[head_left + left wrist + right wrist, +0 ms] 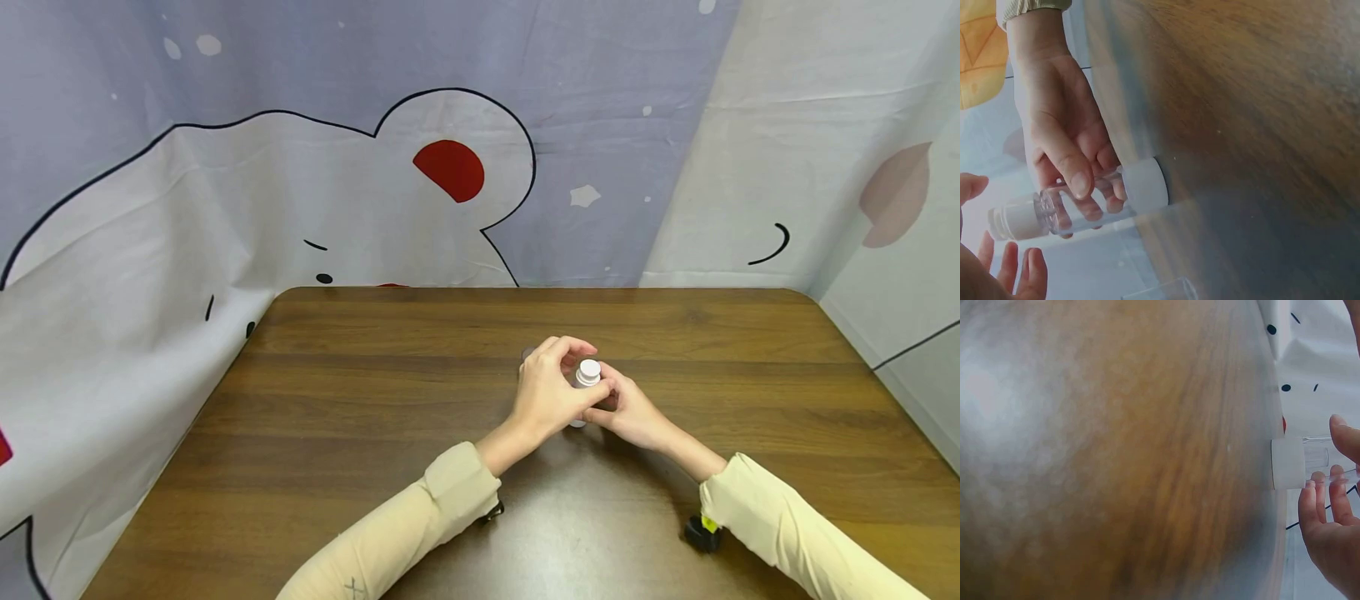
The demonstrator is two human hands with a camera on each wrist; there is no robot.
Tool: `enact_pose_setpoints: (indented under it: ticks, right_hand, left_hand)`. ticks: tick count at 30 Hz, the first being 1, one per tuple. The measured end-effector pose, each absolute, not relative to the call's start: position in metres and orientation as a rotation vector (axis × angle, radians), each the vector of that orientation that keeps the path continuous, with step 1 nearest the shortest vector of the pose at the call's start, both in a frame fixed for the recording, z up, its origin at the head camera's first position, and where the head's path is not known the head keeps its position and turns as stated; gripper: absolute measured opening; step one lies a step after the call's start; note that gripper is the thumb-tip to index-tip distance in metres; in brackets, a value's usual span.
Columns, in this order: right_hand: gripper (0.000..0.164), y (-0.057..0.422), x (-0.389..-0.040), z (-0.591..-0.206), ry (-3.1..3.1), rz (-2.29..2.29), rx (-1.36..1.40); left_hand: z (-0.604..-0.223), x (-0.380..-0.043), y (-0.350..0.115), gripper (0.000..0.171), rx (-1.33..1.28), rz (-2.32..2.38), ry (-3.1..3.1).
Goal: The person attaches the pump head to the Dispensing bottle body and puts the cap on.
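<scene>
A clear bottle with a white base and a white top [589, 372] is upright between both hands over the wooden table [360, 392]. My right hand [633, 415] holds its transparent body; in the left wrist view the right thumb lies across the front of the bottle [1147, 186] with fingers behind. My left hand [546, 385] is around the top with thumb and fingers spread apart. The left wrist view shows a gap between these left fingers [1034, 272] and the white top. Partly hidden behind the left hand is a clear cap-like piece [527, 353].
A patterned curtain [337, 183] hangs behind the table's far edge and along its sides. Dark small devices show at the left cuff [461, 477] and below the right cuff [731, 496], the latter with a yellow part.
</scene>
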State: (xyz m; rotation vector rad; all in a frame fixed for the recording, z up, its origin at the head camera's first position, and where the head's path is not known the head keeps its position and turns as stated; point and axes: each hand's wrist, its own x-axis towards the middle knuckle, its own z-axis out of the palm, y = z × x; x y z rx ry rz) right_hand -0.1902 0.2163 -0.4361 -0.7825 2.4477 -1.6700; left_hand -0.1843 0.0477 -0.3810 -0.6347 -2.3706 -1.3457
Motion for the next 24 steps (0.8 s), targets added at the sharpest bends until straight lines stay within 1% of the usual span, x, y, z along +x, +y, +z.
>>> enact_pose_setpoints:
  ticks: [5, 19, 24]
  right_hand:
    - [0.059, 0.2157, -0.1911, -0.4359, 2.436, -1.689, -0.803]
    - [0.063, 0.2165, -0.1908, -0.4363, 2.427, -1.714, -0.776]
    - [0.063, 0.2168, -0.1905, -0.4370, 2.423, -1.711, -0.791]
  left_hand:
    - [-0.3804, -0.1842, 0.0494, 0.039, -0.599, -1.313, -2.397]
    - [-0.3853, -0.1884, 0.0479, 0.027, -0.674, -1.382, -2.388]
    - [-0.3869, -0.1881, 0.0468, 0.030, -0.706, -1.290, -2.393]
